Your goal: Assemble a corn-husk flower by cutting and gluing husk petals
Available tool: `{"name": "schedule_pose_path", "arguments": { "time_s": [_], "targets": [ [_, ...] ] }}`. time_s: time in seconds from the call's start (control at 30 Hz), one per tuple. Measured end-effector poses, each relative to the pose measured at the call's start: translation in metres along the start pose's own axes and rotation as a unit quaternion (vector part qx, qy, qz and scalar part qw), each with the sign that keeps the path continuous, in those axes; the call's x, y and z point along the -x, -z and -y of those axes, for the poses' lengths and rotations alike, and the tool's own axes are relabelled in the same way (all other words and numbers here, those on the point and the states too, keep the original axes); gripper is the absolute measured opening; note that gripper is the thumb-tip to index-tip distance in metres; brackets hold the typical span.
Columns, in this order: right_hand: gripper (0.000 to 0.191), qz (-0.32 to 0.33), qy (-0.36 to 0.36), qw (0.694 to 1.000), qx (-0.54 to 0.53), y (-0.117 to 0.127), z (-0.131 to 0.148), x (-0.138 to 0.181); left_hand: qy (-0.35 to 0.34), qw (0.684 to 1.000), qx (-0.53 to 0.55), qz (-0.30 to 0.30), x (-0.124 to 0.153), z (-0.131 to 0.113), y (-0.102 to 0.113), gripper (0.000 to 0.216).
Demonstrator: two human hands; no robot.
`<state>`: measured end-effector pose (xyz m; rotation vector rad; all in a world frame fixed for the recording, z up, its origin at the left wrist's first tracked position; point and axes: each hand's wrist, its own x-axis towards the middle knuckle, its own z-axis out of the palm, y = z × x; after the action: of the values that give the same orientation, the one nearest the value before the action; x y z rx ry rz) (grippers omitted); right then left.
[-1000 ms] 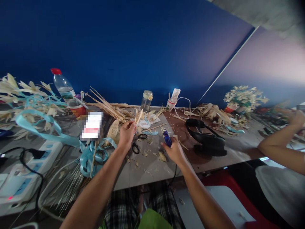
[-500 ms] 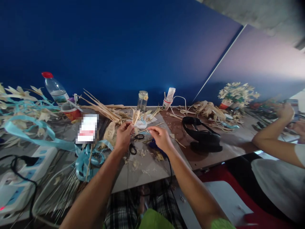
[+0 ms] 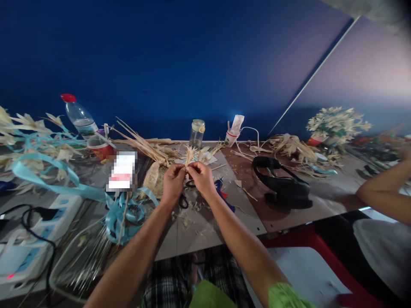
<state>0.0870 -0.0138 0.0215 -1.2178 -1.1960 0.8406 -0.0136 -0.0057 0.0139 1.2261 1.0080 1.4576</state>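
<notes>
Over the middle of the table, a small bundle of pale dried husk strips (image 3: 190,155), frayed at the top, stands upright between my fingertips. My left hand (image 3: 173,182) is closed in a pinch on its lower end. My right hand (image 3: 202,177) pinches the same base from the other side, fingertips touching the left ones. Black scissor handles (image 3: 183,201) show beneath my hands, the blades hidden. Right of my right wrist lies a blue tool with a red part (image 3: 221,192), perhaps a glue gun. A wide piece of husk (image 3: 153,182) rests left of my left hand.
Light-blue ribbon (image 3: 120,220), a lit phone (image 3: 122,170) and a power strip (image 3: 41,239) crowd the left. A clear jar (image 3: 196,133) stands behind my hands. To the right lie a black headset (image 3: 285,188) and a husk-flower bouquet (image 3: 337,122). A co-worker's arm (image 3: 385,184) reaches in.
My right hand has moved left and up to meet my left hand, and now pinches the base of the husk bundle. The whole view has shifted slightly.
</notes>
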Motion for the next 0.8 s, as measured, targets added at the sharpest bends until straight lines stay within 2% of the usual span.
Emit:
{"name": "schedule_pose_path", "arguments": {
  "time_s": [0.1, 0.2, 0.3, 0.43, 0.53, 0.6, 0.67, 0.8],
  "targets": [
    [0.018, -0.012, 0.003, 1.000, -0.006, -0.001, 0.001, 0.001, -0.035, 0.999, -0.022, 0.004, 0.004, -0.004, 0.000, 0.008],
    [0.020, -0.023, 0.000, 0.999, -0.025, -0.001, 0.003, 0.002, -0.033, 0.999, 0.004, 0.016, 0.006, -0.005, 0.000, 0.010],
    [0.026, -0.024, -0.014, 0.999, -0.035, -0.001, 0.005, 0.003, -0.019, 0.999, 0.029, 0.021, 0.006, -0.002, 0.000, 0.016],
    [0.031, -0.019, -0.045, 0.997, -0.066, -0.001, 0.007, 0.003, 0.031, 0.994, 0.098, 0.031, 0.003, 0.000, 0.000, 0.022],
    [0.033, 0.026, -0.084, 0.987, -0.133, 0.003, 0.008, 0.002, 0.051, 0.988, 0.140, 0.032, 0.001, 0.001, 0.001, 0.023],
    [0.034, 0.041, -0.103, 0.975, -0.193, 0.009, 0.012, 0.001, 0.042, 0.991, 0.125, 0.023, -0.001, 0.001, 0.002, 0.022],
    [0.034, 0.028, -0.104, 0.966, -0.234, 0.016, 0.018, 0.000, 0.022, 0.996, 0.087, 0.018, -0.002, 0.000, 0.003, 0.019],
    [0.035, 0.027, -0.083, 0.975, -0.203, 0.023, 0.032, -0.004, 0.001, 1.000, 0.018, 0.024, -0.001, -0.001, 0.002, 0.015]
  ]
}}
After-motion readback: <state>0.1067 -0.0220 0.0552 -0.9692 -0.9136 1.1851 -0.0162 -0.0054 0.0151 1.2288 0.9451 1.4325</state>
